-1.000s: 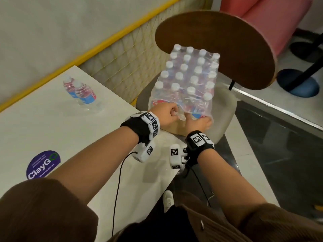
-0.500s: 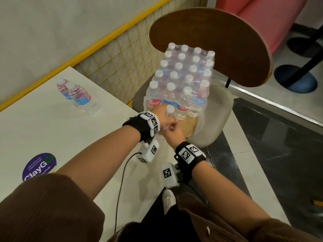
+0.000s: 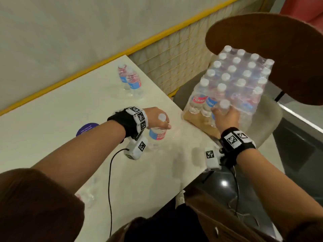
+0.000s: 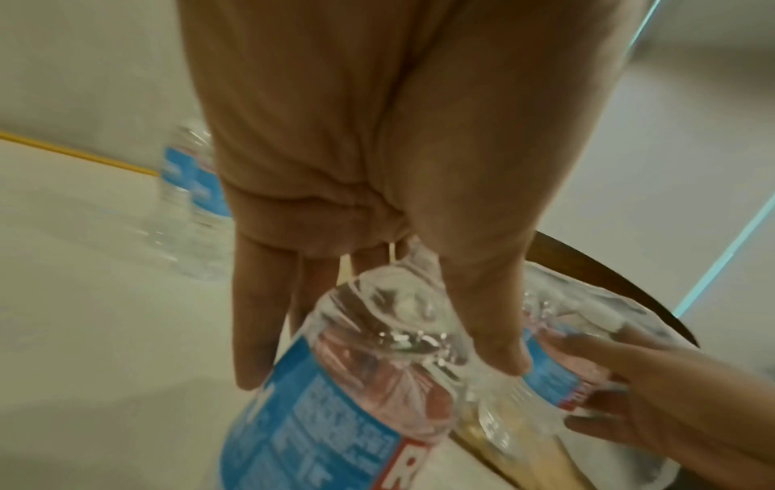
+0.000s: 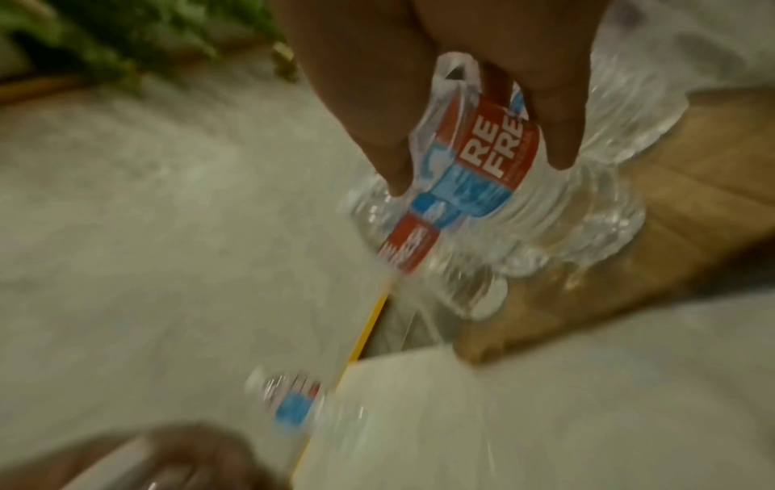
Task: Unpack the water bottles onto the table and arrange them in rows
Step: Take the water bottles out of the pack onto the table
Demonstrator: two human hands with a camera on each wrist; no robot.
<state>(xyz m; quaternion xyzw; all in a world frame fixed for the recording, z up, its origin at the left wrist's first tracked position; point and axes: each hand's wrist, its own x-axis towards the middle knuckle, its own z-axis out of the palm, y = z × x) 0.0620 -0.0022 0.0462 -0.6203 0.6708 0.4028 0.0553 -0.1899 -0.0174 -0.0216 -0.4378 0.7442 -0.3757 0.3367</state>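
**Head view: one bottle over the table, another coming out of the pack**

Head view shows the left hand (image 3: 157,117) wrapped around the shoulder of a bottle (image 3: 157,135), held upright above the white table (image 3: 61,123) near its right edge. It is not clear whether the base touches the surface. The right hand (image 3: 225,117) grasps a second bottle (image 3: 224,105) at the near corner of the shrink-wrapped pack (image 3: 236,81), which sits on a chair (image 3: 272,41) just beside the table. Two bottles (image 3: 130,79) already stand close together at the far side of the table, well apart from the one in the left hand.

Judgement: unpacking is at an early stage — most bottles remain wrapped.

Risks noted:
- The pack rests on a tilted seat with its near corner opened; pulling a bottle out at an angle could drag the wrap and shift or tip the whole pack.
- Setting the left bottle down near the table edge invites a knock-off from the wrist gear or cable (image 3: 110,180).
- The wrist views are blurred — grip depth on the right bottle cannot be confirmed, so a slip is possible.
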